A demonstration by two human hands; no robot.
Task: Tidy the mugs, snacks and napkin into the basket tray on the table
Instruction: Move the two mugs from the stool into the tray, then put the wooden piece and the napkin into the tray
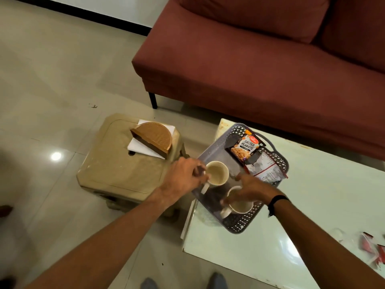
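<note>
In the basket tray (pixel 220 151) on the table (pixel 312 236), one mug (pixel 217 173) is gripped at its rim by the left hand (pixel 183 176), while the second mug (pixel 239 203) is clasped from above by the right hand (pixel 253 189). A peanut packet (pixel 245 148) lies in the tray's far end; a white napkin (pixel 139 146) is seen under a wooden holder (pixel 155 138) on the stool (pixel 123 161).

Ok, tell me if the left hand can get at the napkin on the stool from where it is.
Probably yes: the left hand is beside the stool, but a wooden holder lies on the napkin.
</note>
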